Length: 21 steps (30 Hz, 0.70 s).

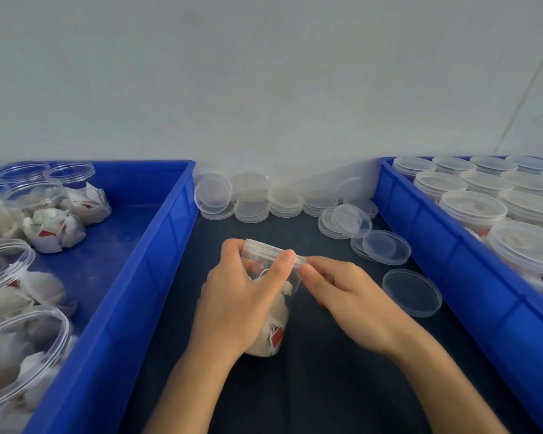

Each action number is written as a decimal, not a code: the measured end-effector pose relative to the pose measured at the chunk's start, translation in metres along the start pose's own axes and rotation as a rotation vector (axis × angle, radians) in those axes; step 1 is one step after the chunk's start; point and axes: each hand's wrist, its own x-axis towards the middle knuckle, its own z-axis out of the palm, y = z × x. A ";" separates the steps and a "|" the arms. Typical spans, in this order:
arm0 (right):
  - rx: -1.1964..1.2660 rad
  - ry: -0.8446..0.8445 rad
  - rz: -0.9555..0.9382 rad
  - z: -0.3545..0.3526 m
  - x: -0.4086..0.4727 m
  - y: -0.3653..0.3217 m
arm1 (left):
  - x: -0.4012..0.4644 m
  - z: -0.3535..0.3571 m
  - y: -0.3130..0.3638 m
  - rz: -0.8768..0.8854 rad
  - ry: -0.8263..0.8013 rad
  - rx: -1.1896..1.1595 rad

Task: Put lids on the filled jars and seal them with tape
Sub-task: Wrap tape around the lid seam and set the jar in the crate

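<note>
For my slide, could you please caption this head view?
Both hands fit a lid on a filled jar between two blue bins.

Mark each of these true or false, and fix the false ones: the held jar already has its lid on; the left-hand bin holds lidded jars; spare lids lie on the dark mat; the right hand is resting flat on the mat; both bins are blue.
1. The held jar has its lid on. True.
2. The left bin holds lidded jars. False: its jars are open-topped; the lidded jars sit in the right bin.
3. Spare lids lie on the dark mat. True.
4. The right hand rests flat on the mat. False: its fingertips are at the lid's edge, while the left hand grips the jar.
5. Both bins are blue. True.
</note>
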 end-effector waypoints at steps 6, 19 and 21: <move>-0.075 0.022 -0.029 -0.005 -0.001 0.002 | 0.003 -0.007 -0.004 -0.035 -0.023 -0.075; 0.046 -0.032 0.000 -0.009 -0.003 -0.002 | 0.002 -0.013 -0.004 -0.022 -0.226 -0.333; 0.061 -0.029 0.004 -0.009 -0.003 -0.001 | 0.002 -0.014 -0.006 -0.025 -0.258 -0.339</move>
